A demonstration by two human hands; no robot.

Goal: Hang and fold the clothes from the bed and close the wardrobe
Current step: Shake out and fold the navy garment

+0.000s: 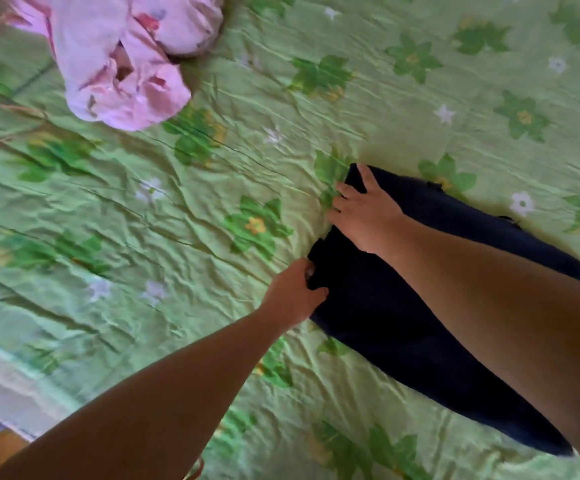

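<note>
A dark navy garment (403,306) lies spread on the bed, right of centre, running from the middle down toward the lower right. My left hand (293,294) pinches its left edge, fingers closed on a fold of the fabric. My right hand (363,213) rests at the garment's upper left corner, thumb on top of the cloth and the fingers curled over its edge. A crumpled pink garment (115,60) with red marks lies bunched at the upper left of the bed, well away from both hands.
The bed is covered by a wrinkled green sheet (177,220) with a leaf and flower print. Its pale edge (8,379) shows at the lower left, with a bit of floor below. The wardrobe is out of view.
</note>
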